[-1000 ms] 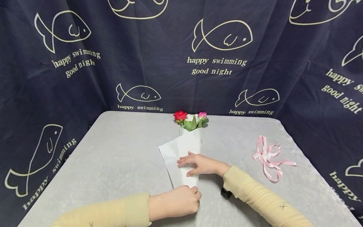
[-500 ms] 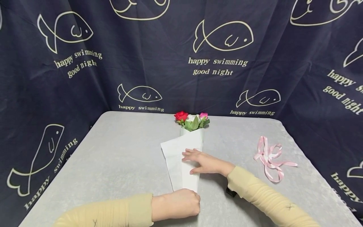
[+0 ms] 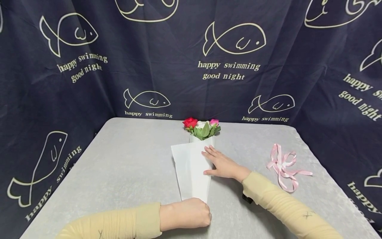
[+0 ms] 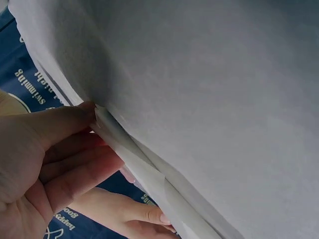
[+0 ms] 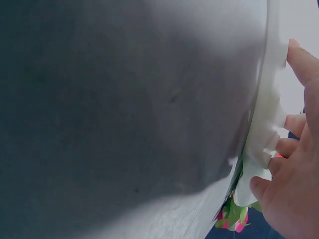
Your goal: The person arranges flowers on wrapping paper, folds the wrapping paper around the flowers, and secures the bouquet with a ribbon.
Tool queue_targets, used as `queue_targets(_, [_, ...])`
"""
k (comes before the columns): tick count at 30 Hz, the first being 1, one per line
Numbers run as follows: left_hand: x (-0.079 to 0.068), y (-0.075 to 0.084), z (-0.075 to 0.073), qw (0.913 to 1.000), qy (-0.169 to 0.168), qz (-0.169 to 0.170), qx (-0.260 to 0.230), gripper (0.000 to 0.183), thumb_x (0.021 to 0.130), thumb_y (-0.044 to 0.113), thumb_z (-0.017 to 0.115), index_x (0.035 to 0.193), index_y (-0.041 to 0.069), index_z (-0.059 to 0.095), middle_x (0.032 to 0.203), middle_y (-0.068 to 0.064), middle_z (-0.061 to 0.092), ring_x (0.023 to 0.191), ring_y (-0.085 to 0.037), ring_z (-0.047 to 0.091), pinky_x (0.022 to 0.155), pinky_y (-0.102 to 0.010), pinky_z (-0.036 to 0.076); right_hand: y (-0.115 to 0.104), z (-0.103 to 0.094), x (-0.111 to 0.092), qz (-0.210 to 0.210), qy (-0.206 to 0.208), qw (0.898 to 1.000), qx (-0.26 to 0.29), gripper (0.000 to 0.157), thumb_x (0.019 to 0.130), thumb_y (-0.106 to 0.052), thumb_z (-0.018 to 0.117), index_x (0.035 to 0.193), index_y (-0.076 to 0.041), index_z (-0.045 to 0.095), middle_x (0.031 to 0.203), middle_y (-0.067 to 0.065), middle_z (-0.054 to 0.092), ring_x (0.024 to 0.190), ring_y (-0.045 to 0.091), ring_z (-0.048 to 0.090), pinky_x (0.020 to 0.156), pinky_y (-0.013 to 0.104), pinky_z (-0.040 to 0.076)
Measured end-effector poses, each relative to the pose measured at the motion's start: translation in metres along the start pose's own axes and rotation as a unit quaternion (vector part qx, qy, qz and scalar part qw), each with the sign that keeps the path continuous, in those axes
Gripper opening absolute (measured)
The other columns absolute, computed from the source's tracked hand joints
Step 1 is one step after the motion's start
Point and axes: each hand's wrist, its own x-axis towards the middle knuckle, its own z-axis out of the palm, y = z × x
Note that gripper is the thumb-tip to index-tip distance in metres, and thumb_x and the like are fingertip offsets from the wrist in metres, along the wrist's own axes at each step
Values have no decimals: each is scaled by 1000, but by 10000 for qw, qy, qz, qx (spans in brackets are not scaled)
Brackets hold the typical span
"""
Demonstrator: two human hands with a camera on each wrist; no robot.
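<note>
A small bouquet lies on the table, with a red rose (image 3: 190,122), a white rose (image 3: 201,124) and a pink rose (image 3: 214,122) over green leaves (image 3: 204,132). White wrapping paper (image 3: 186,169) surrounds its stems, narrowing toward the person and flaring at its upper left corner. My left hand (image 3: 191,214) grips the narrow lower end; in the left wrist view, thumb and fingers pinch the folded paper edge (image 4: 149,169). Spread along the paper's right side, the fingers of my right hand (image 3: 223,166) touch the wrap. The stems are hidden inside it.
A loosely tangled pink ribbon (image 3: 283,167) lies on the right of the grey table (image 3: 134,152). Dark blue fabric (image 3: 185,66) printed with fish and lettering hangs behind and at both sides.
My right hand has slid up and right over the paper to its right side. The paper's left flap has shifted slightly up and right. My left hand keeps its grip at the lower end.
</note>
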Motion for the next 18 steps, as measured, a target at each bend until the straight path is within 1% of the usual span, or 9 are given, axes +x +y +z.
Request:
queue_targets(5, [1, 0, 1, 9999, -35, 135, 19, 15, 88, 33, 58, 78, 35, 69, 71, 22, 64, 64, 7, 57, 56, -11, 46, 6, 1, 2, 246, -188, 9994, -158, 81, 81, -53, 66, 142, -6, 39, 151, 24, 25, 141, 41, 17, 108, 58, 23])
queue_targets(7, [0, 1, 2, 9999, -23, 134, 10, 15, 88, 33, 58, 78, 35, 68, 71, 22, 63, 63, 7, 57, 56, -11, 46, 8, 0, 3, 310, -261, 9990, -165, 82, 80, -55, 66, 142, -9, 40, 151, 24, 25, 141, 41, 18, 108, 60, 23])
queue_targets(9, [0, 2, 2, 9999, 14, 106, 5, 15, 87, 32, 59, 76, 35, 68, 70, 22, 63, 63, 7, 57, 55, -12, 46, 10, 0, 4, 418, -408, 9982, -159, 84, 80, -58, 65, 144, -12, 37, 153, 21, 23, 142, 39, 17, 108, 60, 22])
queue_targets(12, [-3, 2, 3, 10000, 50, -22, -58, 15, 87, 33, 60, 76, 35, 69, 70, 21, 65, 63, 6, 58, 54, -13, 45, 12, -1, 6, 503, -635, 9966, -177, 91, 80, -61, 63, 148, -11, 30, 154, 18, 21, 142, 37, 17, 108, 62, 20])
queue_targets(14, [-5, 2, 2, 9998, -1, -138, -161, 14, 87, 33, 60, 78, 33, 71, 76, 18, 68, 64, 4, 59, 55, -13, 46, 14, -1, 6, 597, -823, 9946, -226, 97, 80, -63, 60, 150, -8, 23, 156, 15, 17, 143, 35, 16, 109, 61, 18])
queue_targets(16, [-8, 1, 1, 9989, -125, -280, -358, 13, 88, 32, 61, 85, 29, 73, 85, 13, 71, 69, 4, 62, 60, -12, 48, 15, -1, 7, 619, -953, 9932, -256, 101, 80, -65, 59, 150, -4, 18, 156, 15, 15, 143, 34, 14, 109, 61, 17])
queue_targets(18, [-11, 0, 0, 9977, -239, -392, -507, 15, 90, 32, 60, 93, 26, 73, 96, 10, 71, 76, 2, 64, 64, -12, 49, 17, 0, 8, 674, -1101, 9914, -232, 103, 81, -66, 57, 150, -2, 15, 157, 14, 12, 144, 32, 12, 110, 60, 15])
